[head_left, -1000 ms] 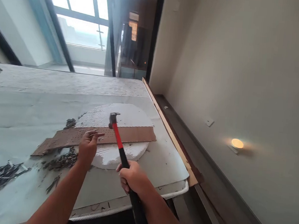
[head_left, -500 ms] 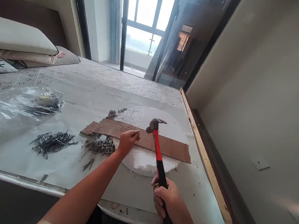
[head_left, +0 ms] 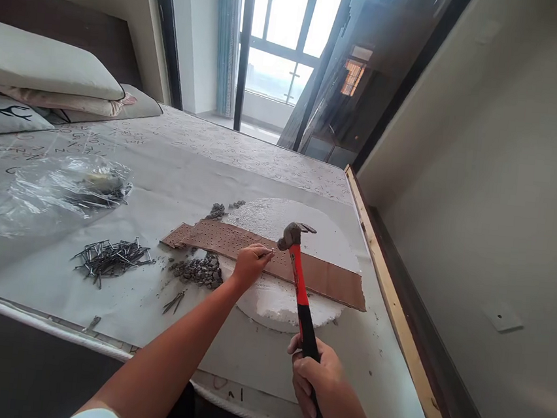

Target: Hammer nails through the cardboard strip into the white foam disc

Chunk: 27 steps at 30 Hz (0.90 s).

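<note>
My right hand (head_left: pixel 315 370) is wrapped round the black grip of a claw hammer (head_left: pixel 297 270) with a red neck. The hammer stands nearly upright, its head level with my left fingertips and just to their right. My left hand (head_left: pixel 252 263) is closed in a pinch over a brown board (head_left: pixel 321 275) dotted with rows of small holes on its left part. A nail sits between those fingers, mostly hidden by them. Under the board lies a round white foam slab (head_left: pixel 297 217) with a crumbled near edge.
A heap of loose nails (head_left: pixel 111 258) lies left, with a few more nails (head_left: pixel 173 302) nearer my arm. Grey gravel (head_left: pixel 201 269) is piled by the board's left end. Behind are a clear plastic bag (head_left: pixel 68 189) and pillows (head_left: pixel 46 62). A wooden rail (head_left: pixel 384 285) edges the right side.
The whole view has shifted, so everything appears slightly farther right. Both hands keep their holds; the hammer head stays close to my left fingertips.
</note>
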Tool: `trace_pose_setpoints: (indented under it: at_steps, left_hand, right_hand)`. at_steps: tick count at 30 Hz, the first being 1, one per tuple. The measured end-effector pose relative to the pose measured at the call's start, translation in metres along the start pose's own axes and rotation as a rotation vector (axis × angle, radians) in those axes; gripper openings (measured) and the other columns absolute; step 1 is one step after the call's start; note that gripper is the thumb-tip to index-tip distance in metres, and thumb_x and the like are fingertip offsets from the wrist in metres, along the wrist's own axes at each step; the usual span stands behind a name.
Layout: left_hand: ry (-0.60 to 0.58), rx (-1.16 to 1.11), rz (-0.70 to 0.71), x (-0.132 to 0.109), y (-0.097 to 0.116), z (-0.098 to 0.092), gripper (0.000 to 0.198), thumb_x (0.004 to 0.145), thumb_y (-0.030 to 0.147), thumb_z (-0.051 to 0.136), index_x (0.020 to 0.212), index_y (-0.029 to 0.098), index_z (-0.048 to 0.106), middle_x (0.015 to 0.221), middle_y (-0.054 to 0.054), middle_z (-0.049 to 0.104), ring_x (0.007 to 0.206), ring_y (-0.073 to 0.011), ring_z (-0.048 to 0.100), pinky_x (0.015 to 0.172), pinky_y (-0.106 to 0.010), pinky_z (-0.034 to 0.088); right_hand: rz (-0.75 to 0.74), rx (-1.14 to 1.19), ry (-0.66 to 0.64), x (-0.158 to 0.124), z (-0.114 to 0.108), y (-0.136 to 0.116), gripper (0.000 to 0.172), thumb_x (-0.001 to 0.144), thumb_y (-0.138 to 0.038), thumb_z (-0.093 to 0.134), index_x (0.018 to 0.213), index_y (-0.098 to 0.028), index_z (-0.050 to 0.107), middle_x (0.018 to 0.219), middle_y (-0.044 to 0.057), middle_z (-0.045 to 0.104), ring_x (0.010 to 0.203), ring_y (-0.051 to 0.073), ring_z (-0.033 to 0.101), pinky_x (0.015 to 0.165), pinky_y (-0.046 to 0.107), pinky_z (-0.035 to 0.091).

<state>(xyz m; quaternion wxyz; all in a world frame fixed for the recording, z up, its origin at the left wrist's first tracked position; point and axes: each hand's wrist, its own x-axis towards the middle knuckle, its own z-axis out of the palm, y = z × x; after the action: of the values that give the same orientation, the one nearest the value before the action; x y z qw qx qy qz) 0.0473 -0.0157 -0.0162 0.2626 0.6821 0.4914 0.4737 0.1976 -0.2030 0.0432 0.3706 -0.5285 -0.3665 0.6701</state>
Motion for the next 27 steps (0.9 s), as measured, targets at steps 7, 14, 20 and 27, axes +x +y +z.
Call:
trace_pose_setpoints:
  at_steps: [7,14,20,27]
  left_hand:
    - [-0.02,0.091,0.037,-0.002,-0.004,0.004,0.019,0.08,0.026,0.056,0.071,0.02,0.072,0.072,-0.004,0.067,0.068,-0.0151,0.06,0.064,-0.026,0.044]
    - [-0.042,0.149,0.062,-0.004,-0.007,0.006,0.022,0.081,0.024,0.053,0.068,0.019,0.069,0.07,-0.005,0.065,0.068,-0.0155,0.059,0.063,-0.026,0.043]
    - [-0.078,0.173,0.078,-0.006,-0.008,0.005,0.024,0.083,0.023,0.05,0.068,0.018,0.068,0.07,-0.006,0.063,0.066,-0.015,0.057,0.06,-0.025,0.042]
    - [-0.082,0.232,0.099,-0.006,-0.011,0.004,0.023,0.08,0.017,0.051,0.062,0.017,0.065,0.068,-0.005,0.061,0.064,-0.0144,0.056,0.061,-0.025,0.041]
  right_hand:
    - [-0.008,-0.078,0.018,-0.006,0.001,0.0,0.023,0.064,-0.03,0.045,0.084,-0.019,0.044,0.039,-0.013,0.031,0.026,0.005,0.025,0.03,0.021,0.022]
    - [0.041,-0.234,0.033,-0.004,0.005,-0.005,0.023,0.066,-0.028,0.042,0.087,-0.018,0.046,0.035,-0.012,0.033,0.027,0.007,0.028,0.034,0.021,0.022]
    - [-0.01,-0.192,0.056,-0.009,0.009,-0.005,0.024,0.066,-0.029,0.042,0.088,-0.018,0.045,0.035,-0.013,0.028,0.028,0.007,0.026,0.035,0.021,0.021]
    - [0.068,-0.186,0.037,-0.003,0.01,-0.004,0.024,0.06,-0.027,0.041,0.082,-0.019,0.045,0.035,-0.013,0.03,0.025,0.007,0.027,0.031,0.022,0.019]
